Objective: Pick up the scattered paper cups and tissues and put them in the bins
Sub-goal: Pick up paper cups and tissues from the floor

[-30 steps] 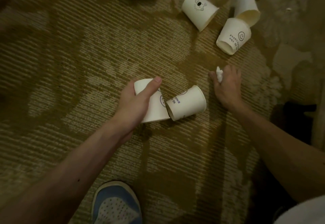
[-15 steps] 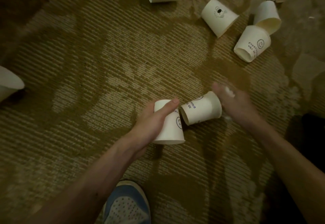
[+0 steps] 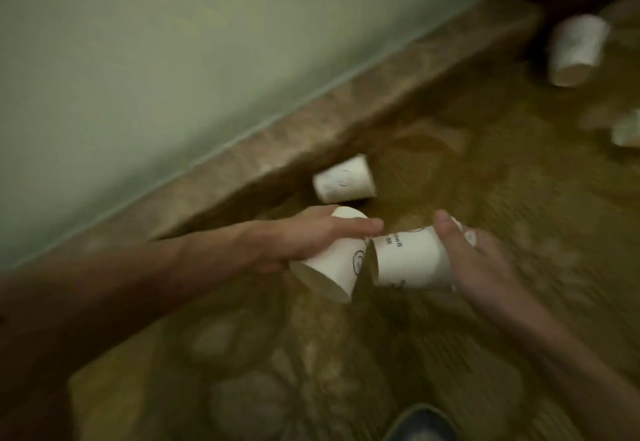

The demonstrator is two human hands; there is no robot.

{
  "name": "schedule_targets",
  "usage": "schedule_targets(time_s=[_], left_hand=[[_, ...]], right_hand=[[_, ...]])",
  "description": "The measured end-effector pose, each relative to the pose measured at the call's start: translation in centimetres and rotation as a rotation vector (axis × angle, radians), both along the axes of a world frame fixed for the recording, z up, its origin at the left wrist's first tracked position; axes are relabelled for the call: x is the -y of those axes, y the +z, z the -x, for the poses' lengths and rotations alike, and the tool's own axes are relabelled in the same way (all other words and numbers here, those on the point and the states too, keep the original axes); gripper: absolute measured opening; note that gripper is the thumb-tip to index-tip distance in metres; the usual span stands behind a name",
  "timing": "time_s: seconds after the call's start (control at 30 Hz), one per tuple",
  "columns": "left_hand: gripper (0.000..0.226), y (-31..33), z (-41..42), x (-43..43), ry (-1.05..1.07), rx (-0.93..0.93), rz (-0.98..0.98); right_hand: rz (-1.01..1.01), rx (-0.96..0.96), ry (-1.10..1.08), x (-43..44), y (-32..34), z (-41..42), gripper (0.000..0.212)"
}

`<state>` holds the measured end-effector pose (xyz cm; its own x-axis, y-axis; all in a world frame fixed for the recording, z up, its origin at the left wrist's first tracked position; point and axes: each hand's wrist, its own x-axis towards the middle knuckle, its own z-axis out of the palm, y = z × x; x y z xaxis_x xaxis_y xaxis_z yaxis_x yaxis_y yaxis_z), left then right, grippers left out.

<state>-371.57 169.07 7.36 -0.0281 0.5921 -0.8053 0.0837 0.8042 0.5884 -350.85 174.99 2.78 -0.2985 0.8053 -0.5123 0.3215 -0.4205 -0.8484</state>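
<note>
Lettered cup (image 3: 408,257) now lifted off ribbed carpet (image 3: 519,198), right hand (image 3: 485,267) gripping it | left hand (image 3: 311,236) grips smiley paper cup (image 3: 332,267)

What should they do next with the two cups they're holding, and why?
Probably slide one cup into the other. The left hand grips the smiley cup and the right hand grips the lettered cup, side by side. Stacking would free a hand for the fallen cup just beyond them.
</note>
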Motion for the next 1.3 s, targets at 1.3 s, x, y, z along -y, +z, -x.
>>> schedule_targets(time_s=[1.3], left_hand=[[0.039,18.6,34.6,91.4,1.596,-1.415,-0.421]], right_hand=[[-0.515,-0.723,1.544,80.0,21.4,63.9,0.015]])
